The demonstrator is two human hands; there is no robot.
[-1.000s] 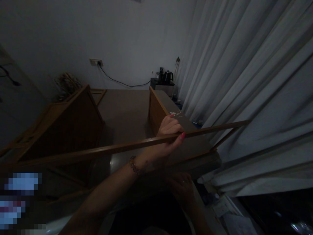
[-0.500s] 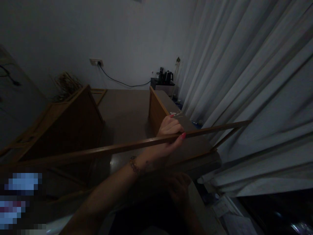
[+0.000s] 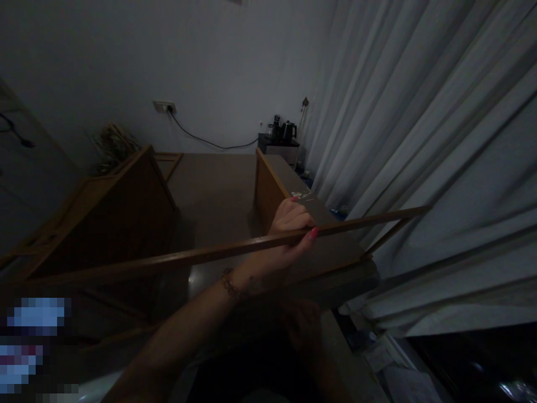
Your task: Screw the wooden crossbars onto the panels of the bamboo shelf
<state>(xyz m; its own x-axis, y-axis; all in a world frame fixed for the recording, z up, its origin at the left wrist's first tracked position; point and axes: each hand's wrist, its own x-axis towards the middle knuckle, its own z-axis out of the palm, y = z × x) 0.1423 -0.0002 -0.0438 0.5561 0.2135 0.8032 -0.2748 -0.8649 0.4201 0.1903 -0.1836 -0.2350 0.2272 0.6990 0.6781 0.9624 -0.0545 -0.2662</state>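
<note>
My left hand (image 3: 291, 224) is wrapped around a long, narrow wooden rail (image 3: 226, 248), with the thumb on the near side and the fingers over the far side. A bracelet circles its wrist. The rail runs across the view, slanting up to the right, and joins a short wooden piece (image 3: 388, 238) at its right end. Lower down, in deep shadow, is my right hand (image 3: 302, 324), below the rail and apart from it. Its fingers look bent, but darkness hides whether they hold anything.
An upright wooden panel (image 3: 113, 224) stands on the left, a lower one (image 3: 271, 190) farther right. Small white bits (image 3: 300, 195) lie on the surface beyond. A black kettle (image 3: 289, 131) sits on a cabinet by the wall. Pale curtains (image 3: 419, 129) hang along the right.
My left hand keeps its hold on the rail, with no clear movement. My right hand has shifted very slightly in the shadow.
</note>
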